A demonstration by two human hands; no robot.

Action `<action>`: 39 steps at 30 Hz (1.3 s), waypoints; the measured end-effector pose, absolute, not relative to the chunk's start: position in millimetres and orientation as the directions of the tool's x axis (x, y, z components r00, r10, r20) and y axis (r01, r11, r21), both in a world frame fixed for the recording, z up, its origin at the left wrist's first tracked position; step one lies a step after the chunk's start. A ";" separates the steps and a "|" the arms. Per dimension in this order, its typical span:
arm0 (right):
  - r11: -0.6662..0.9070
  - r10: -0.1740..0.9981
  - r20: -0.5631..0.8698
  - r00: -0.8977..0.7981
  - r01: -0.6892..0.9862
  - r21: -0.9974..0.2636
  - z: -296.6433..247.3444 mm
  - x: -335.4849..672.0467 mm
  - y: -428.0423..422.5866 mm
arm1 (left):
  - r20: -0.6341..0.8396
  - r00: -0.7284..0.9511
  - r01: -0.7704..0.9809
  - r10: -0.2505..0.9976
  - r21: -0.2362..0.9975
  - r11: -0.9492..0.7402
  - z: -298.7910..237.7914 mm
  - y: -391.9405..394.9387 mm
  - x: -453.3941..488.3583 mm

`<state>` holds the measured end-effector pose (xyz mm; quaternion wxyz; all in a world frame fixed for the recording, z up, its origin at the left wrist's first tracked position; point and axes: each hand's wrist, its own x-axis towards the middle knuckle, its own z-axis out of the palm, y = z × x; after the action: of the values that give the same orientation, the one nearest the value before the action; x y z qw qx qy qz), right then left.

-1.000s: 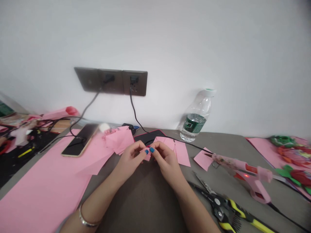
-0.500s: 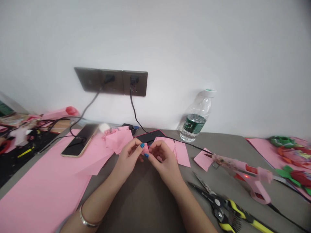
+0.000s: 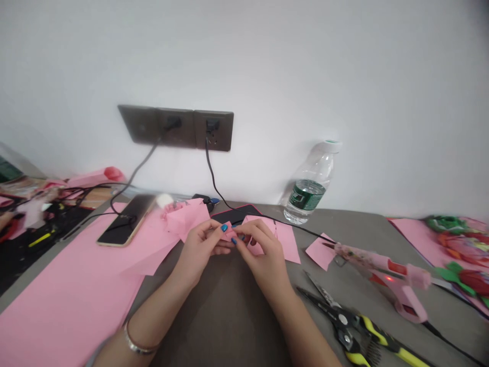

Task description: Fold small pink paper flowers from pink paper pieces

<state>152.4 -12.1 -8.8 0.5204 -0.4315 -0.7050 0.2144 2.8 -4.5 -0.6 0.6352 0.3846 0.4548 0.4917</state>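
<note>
We observe a small folded pink paper piece (image 3: 228, 232) held above a dark grey tabletop (image 3: 344, 224), at the centre of the work area. Our left hand (image 3: 199, 250), with a silver metal bangle (image 3: 137, 346) at its wrist, pinches the piece from the left between thumb and fingertips. Our right hand (image 3: 260, 260) pinches it from the right in the same way. The two hands are close together, and their blue-painted fingernails (image 3: 224, 228) lie beside the paper. The exact shape of the fold is partly hidden by the fingers.

Relative to the small folded pink paper piece:
- Behind it: a black mat with a pink edge (image 3: 233, 215).
- Just left of it: a loose pile of pink paper pieces (image 3: 187, 219).
- Just right of it: cut pink paper sheets (image 3: 286, 244).
- Farther left: a large flat pink paper sheet (image 3: 72, 300), with a black-screened smartphone in a gold frame (image 3: 126, 221) lying on it.
- Farther right: a small pink paper square (image 3: 320, 251), then a pink hot glue gun (image 3: 401, 288) with a red light on, lying on its side.
- Lower right: black metal pliers with yellow-and-black handles (image 3: 362, 331).
- Behind and to the right: a clear plastic water bottle with a green label (image 3: 307, 196), standing against the wall.
</note>
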 end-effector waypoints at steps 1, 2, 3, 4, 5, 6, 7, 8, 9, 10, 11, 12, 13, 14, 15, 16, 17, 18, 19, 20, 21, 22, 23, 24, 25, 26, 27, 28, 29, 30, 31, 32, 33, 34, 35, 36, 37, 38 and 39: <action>0.539 0.827 0.555 -0.086 0.399 -0.742 -9.1 152.2 -12.5 | -0.207 0.102 -0.275 0.973 0.934 0.228 -0.7 -4.4 2.8; 0.541 0.824 0.559 -0.087 0.411 -0.734 -9.5 152.1 -12.8 | -0.214 0.101 -0.275 0.972 0.933 0.234 -0.9 -4.5 2.8; 0.544 0.821 0.564 -0.086 0.420 -0.727 -9.9 152.0 -13.1 | -0.219 0.099 -0.275 0.971 0.932 0.238 -1.0 -4.5 2.8; 0.547 0.818 0.569 -0.087 0.425 -0.721 -10.4 151.9 -13.4 | -0.220 0.097 -0.273 0.971 0.932 0.238 -1.1 -4.7 2.7; 0.551 0.814 0.574 -0.087 0.427 -0.717 -10.8 151.8 -13.6 | -0.220 0.094 -0.270 0.971 0.933 0.237 -1.1 -4.8 2.7; 0.555 0.812 0.578 -0.088 0.427 -0.714 -11.0 151.8 -13.7 | -0.220 0.093 -0.264 0.971 0.935 0.237 -1.0 -5.0 2.7; 0.556 0.811 0.577 -0.092 0.426 -0.714 -11.0 151.7 -13.8 | -0.220 0.091 -0.256 0.971 0.937 0.236 -0.7 -5.2 2.7; 0.554 0.814 0.573 -0.095 0.424 -0.716 -10.9 151.8 -13.8 | -0.219 0.088 -0.250 0.972 0.939 0.235 -0.4 -5.4 2.7; 0.550 0.819 0.566 -0.098 0.419 -0.723 -10.8 151.8 -13.7 | -0.218 0.085 -0.244 0.972 0.942 0.232 0.0 -5.6 2.7; 0.541 0.826 0.554 -0.099 0.411 -0.734 -10.5 151.9 -13.4 | -0.212 0.086 -0.237 0.974 0.945 0.227 0.3 -5.9 2.7; 0.531 0.835 0.541 -0.097 0.399 -0.748 -10.3 152.0 -13.0 | -0.200 0.089 -0.228 0.976 0.950 0.216 0.5 -6.2 2.6; 0.520 0.844 0.528 -0.092 0.382 -0.764 -10.1 152.1 -12.4 | -0.184 0.098 -0.213 0.978 0.956 0.201 0.6 -6.5 2.5; 0.507 0.853 0.515 -0.084 0.362 -0.782 -9.9 152.2 -11.8 | -0.164 0.108 -0.196 0.981 0.963 0.183 0.5 -6.8 2.3; 0.495 0.862 0.502 -0.074 0.344 -0.798 -9.6 152.2 -11.3 | -0.147 0.120 -0.178 0.982 0.970 0.167 0.2 -7.2 2.2; 0.483 0.869 0.491 -0.064 0.327 -0.812 -9.4 152.3 -10.8 | -0.135 0.130 -0.164 0.982 0.974 0.156 -0.2 -7.5 2.1; 0.476 0.873 0.485 -0.056 0.315 -0.821 -9.1 152.4 -10.5 | -0.131 0.136 -0.157 0.982 0.976 0.152 -0.6 -7.8 2.0; 0.476 0.873 0.485 -0.053 0.307 -0.824 -8.8 152.6 -10.3 | -0.135 0.137 -0.159 0.981 0.975 0.157 -1.0 -7.9 2.0; 0.481 0.870 0.490 -0.055 0.306 -0.821 -8.3 152.9 -10.4 | -0.146 0.136 -0.170 0.980 0.971 0.168 -1.4 -7.9 2.0; 0.493 0.864 0.500 -0.062 0.310 -0.813 -7.8 153.3 -10.5 | -0.160 0.133 -0.185 0.978 0.966 0.183 -1.7 -7.7 2.1; 0.507 0.856 0.511 -0.077 0.317 -0.801 -7.4 154.0 -10.6 | -0.173 0.131 -0.203 0.976 0.959 0.198 -1.8 -7.5 2.2; 0.524 0.846 0.524 -0.096 0.325 -0.787 -6.9 155.0 -10.8 | -0.185 0.129 -0.222 0.974 0.952 0.210 -1.8 -7.1 2.3; 0.541 0.837 0.534 -0.120 0.332 -0.773 -6.6 156.1 -10.8 | -0.195 0.127 -0.240 0.972 0.945 0.221 -1.6 -6.7 2.4; 0.557 0.827 0.543 -0.143 0.338 -0.759 -6.3 157.4 -10.7 | -0.204 0.127 -0.256 0.971 0.938 0.231 -1.3 -6.4 2.6; 0.570 0.819 0.549 -0.166 0.341 -0.747 -6.2 158.8 -10.4 | -0.213 0.127 -0.270 0.969 0.932 0.240 -0.9 -6.1 2.8; 0.581 0.812 0.553 -0.187 0.344 -0.737 -6.2 160.2 -10.0 | -0.220 0.127 -0.282 0.967 0.927 0.248 -0.5 -5.8 2.9; 0.589 0.807 0.555 -0.203 0.348 -0.729 -6.3 161.5 -9.6 | -0.225 0.126 -0.291 0.966 0.923 0.253 -0.1 -5.7 3.1; 0.595 0.803 0.556 -0.217 0.352 -0.723 -6.4 162.7 -9.2 | -0.228 0.125 -0.298 0.966 0.920 0.256 0.3 -5.7 3.3; 0.597 0.801 0.555 -0.225 0.357 -0.719 -6.6 163.6 -8.8 | -0.229 0.123 -0.303 0.966 0.918 0.256 0.6 -5.8 3.5; 0.597 0.801 0.553 -0.228 0.362 -0.716 -6.7 164.3 -8.5 | -0.228 0.121 -0.307 0.966 0.917 0.255 0.9 -6.0 3.6; 0.597 0.801 0.553 -0.229 0.364 -0.714 -6.8 164.8 -8.2 | -0.226 0.121 -0.310 0.967 0.916 0.253 1.2 -6.2 3.8; 0.598 0.801 0.554 -0.228 0.366 -0.713 -6.9 165.1 -8.0 | -0.226 0.121 -0.312 0.967 0.916 0.253 1.5 -6.4 3.8; 0.599 0.800 0.556 -0.228 0.366 -0.712 -7.0 165.3 -7.9 | -0.228 0.121 -0.312 0.966 0.915 0.255 1.7 -6.6 3.8; 0.600 0.799 0.556 -0.229 0.365 -0.712 -7.1 165.5 -7.7 | -0.228 0.119 -0.312 0.966 0.915 0.254 1.9 -6.8 3.9; 0.602 0.797 0.557 -0.231 0.364 -0.710 -7.2 165.7 -7.5 | -0.228 0.119 -0.311 0.966 0.916 0.254 2.0 -6.9 3.8; 0.605 0.795 0.559 -0.235 0.364 -0.708 -7.4 166.0 -7.3 | -0.229 0.118 -0.310 0.966 0.916 0.255 2.1 -6.9 3.8; 0.607 0.794 0.559 -0.238 0.365 -0.706 -7.6 166.4 -7.0 | -0.229 0.119 -0.310 0.966 0.916 0.255 2.1 -7.0 3.8; 0.608 0.793 0.559 -0.240 0.366 -0.705 -7.8 166.9 -6.7 | -0.230 0.121 -0.311 0.966 0.915 0.257 2.0 -7.0 3.8; 0.609 0.792 0.560 -0.242 0.367 -0.703 -8.0 167.4 -6.3 | -0.230 0.126 -0.314 0.965 0.914 0.259 1.8 -7.0 3.8; 0.610 0.792 0.561 -0.243 0.367 -0.702 -8.1 167.9 -6.0 | -0.231 0.132 -0.315 0.964 0.912 0.262 1.6 -7.1 3.8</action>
<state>167.9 -6.0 -8.1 0.4816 -0.3826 -0.7571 0.2204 3.8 -7.1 1.6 0.6581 0.3644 0.4449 0.4860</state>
